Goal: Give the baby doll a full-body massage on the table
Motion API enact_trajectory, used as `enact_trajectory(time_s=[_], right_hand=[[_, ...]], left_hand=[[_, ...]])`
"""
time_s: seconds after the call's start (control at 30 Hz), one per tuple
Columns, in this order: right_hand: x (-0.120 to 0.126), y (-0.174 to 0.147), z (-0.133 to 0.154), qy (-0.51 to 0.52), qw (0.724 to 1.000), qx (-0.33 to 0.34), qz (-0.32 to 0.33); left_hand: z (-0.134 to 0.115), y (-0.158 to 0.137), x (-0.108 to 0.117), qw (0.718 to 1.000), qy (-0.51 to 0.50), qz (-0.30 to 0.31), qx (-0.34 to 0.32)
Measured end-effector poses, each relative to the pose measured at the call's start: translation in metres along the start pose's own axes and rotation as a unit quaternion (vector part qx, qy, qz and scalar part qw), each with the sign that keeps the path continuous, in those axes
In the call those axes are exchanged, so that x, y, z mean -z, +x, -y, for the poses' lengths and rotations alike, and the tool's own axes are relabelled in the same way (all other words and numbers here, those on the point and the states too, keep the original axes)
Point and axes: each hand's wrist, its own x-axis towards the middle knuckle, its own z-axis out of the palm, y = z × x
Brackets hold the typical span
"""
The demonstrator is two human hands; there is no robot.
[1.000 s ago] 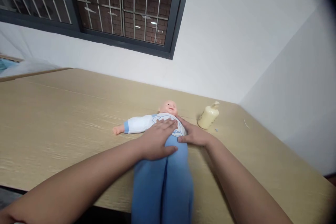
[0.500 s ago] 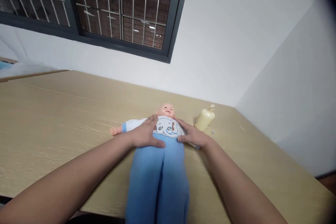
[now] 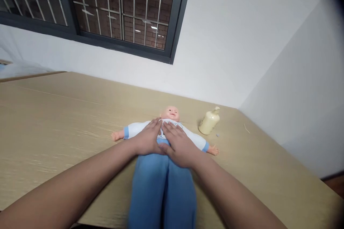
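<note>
A baby doll (image 3: 172, 113) lies on its back on the wooden table, head toward the wall and arms spread. It wears a white top with a printed elephant, largely covered by my hands, and blue trousers (image 3: 152, 186). My left hand (image 3: 148, 137) rests flat on the doll's left-of-view chest, fingers stretched toward its head. Beside it, my right hand (image 3: 179, 145) lies flat over the middle of the chest with extended fingers. The two thumbs meet near the doll's waist. Neither hand grips anything.
A cream pump bottle (image 3: 209, 121) stands on the table (image 3: 67, 125) to the right of the doll's head. Near it lie a small bluish bit (image 3: 217, 135) and a thin pale strip (image 3: 246, 128). A barred window (image 3: 120, 10) is in the wall behind.
My right hand has moved left from the doll's side onto its chest, covering most of the elephant print and baring the doll's arm. My left hand has stayed nearly in place.
</note>
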Motion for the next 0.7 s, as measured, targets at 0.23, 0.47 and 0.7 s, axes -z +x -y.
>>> enact_trajectory(time_s=[0.23,0.47,0.7], right_hand=[[0.012,-0.01,-0.044,0.057,0.991,-0.105,0.052],[0.03,-0.013,-0.071,0.185,0.98,-0.036,0.062],[0.03,-0.01,-0.07,0.246,0.968,-0.014,0.053]], left_hand=[[-0.002,-0.002,0.005,0.998,-0.023,0.035,0.044],[-0.006,-0.002,0.011,0.998,-0.031,0.032,0.046],[-0.036,-0.014,0.015,0.995,0.064,-0.01,-0.071]])
